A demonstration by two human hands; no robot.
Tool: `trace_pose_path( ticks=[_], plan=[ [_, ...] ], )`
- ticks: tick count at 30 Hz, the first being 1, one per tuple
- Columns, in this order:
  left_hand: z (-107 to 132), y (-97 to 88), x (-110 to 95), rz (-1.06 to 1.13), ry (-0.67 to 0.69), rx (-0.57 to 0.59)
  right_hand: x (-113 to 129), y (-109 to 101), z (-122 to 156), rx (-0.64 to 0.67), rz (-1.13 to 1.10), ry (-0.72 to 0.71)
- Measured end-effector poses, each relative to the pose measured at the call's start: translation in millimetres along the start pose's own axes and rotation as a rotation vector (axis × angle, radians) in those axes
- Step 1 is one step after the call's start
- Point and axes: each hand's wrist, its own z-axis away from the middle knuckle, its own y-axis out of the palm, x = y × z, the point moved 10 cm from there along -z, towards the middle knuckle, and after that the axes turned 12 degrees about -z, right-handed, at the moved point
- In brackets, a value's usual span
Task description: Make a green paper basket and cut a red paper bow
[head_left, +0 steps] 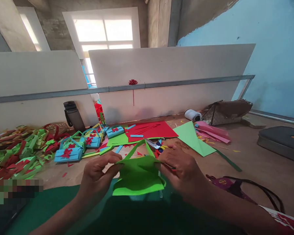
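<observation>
We hold a green bag (pixel 139 178) before us, its strip handle (pixel 134 149) rising above the top edge, its visible face undecorated, so we judge it only partly made. Our left hand (pixel 98 170) pinches its upper left corner, our right hand (pixel 181 166) its upper right. Beyond, finished-looking blue bags (pixel 74 157) carry red flowers (pixel 66 152).

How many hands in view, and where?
2. Left hand: pinching the upper left corner of the bright green piece. Right hand: at its upper right corner, with scissors just beyond. No other hands visible.
</observation>
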Motion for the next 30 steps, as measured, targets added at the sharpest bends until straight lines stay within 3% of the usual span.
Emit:
trace_pose_path(
  ticks=[5, 10, 18, 24, 30],
  plan=[
    [0, 17.4, 13, 0.069, -0.205, 0.172, -15, -1, 1, -0.024, -0.014, 0.136],
    [1, 31.4, 18, 0.268, -0.341, 0.258, -29, -5, 1, -0.033, -0.082, 0.272],
    [10, 54.4, 12, 0.304, -0.356, 0.406, -3, -6, -9, 0.016, -0.008, 0.053],
    [12, 68.0, 2, 0.267, -0.321, 0.451, 5, 8, -12, 0.155, 0.001, 0.061],
    [14, 73.6, 3, 0.165, -0.34, 0.501, 6, 15, -9, 0.196, 0.035, 0.033]
  ],
)
